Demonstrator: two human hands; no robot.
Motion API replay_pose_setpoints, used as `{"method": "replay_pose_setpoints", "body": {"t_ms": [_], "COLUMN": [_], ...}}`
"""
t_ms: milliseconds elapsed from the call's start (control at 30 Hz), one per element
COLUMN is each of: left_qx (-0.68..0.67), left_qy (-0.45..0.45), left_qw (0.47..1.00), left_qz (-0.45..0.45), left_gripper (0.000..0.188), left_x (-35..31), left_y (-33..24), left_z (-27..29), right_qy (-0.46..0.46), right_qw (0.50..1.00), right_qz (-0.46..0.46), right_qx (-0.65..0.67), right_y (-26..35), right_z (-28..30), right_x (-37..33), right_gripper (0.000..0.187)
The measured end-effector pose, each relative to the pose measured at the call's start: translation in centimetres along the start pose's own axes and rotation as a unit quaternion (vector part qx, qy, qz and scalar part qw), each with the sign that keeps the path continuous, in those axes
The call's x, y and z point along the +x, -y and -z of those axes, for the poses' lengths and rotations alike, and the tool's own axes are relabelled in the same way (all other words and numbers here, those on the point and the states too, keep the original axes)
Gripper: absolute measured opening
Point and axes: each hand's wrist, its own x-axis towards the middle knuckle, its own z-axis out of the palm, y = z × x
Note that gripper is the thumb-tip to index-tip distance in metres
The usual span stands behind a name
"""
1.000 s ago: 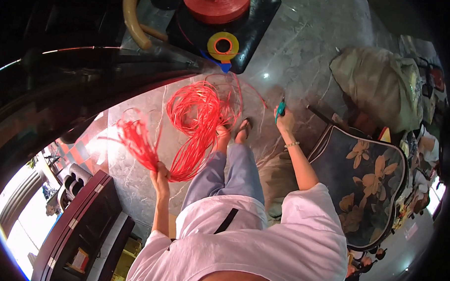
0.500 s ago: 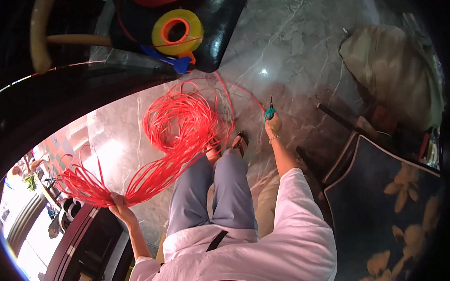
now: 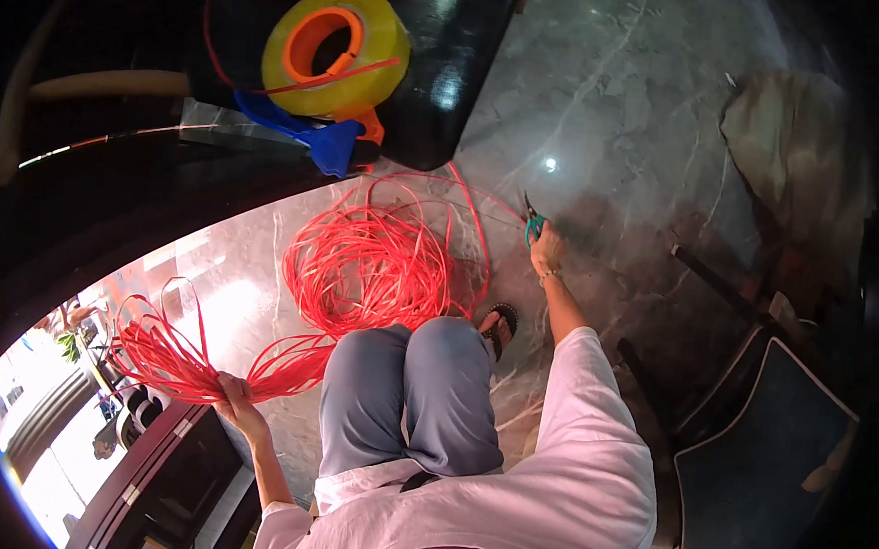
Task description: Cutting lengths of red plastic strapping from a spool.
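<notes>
My left hand (image 3: 234, 395) is closed around a gathered bundle of flat red plastic strands (image 3: 165, 367), whose loops fan out to its left. From that bundle the strands run right, behind my knees, toward a loose round coil of the same red strands (image 3: 362, 267) on the floor. My right hand (image 3: 548, 249), held out at the right of the coil, grips small scissors with teal handles (image 3: 534, 227). Their dark, pointed blades face away from me. A single red strand arcs from the coil to the scissors; whether my fingers also pinch it cannot be made out.
A black tabletop (image 3: 421, 109) at upper left carries a yellow tape roll (image 3: 384, 55) on an orange core and a blue-and-orange tape dispenser part (image 3: 333, 147). Right of me stand a dark chair (image 3: 772, 460) and a cloth-covered object (image 3: 783, 141). Grey marbled floor (image 3: 601, 96) lies ahead.
My body has come lower, so knees and tabletop look larger. The strands between my left hand and the coil now pass behind my knees. Both hands keep their holds.
</notes>
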Motion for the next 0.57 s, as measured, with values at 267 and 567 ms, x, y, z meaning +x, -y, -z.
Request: {"method": "replay_pose_setpoints", "body": {"t_ms": [267, 567], "left_qx": [-0.018, -0.106], "left_qy": [0.015, 0.127], "left_qw": [0.999, 0.984], "left_qz": [0.03, 0.071], "left_gripper": [0.028, 0.024], "left_x": [-1.5, -4.9], "left_y": [-6.6, -24.5], "left_z": [1.7, 7.6], "right_qy": [0.024, 0.301], "right_qw": [0.984, 0.855], "right_qz": [-0.02, 0.348], "right_qx": [0.175, 0.241], "right_y": [6.3, 26.8], "right_z": [8.2, 44.4], "right_x": [-7.2, -26.7], "right_gripper": [0.023, 0.03]}}
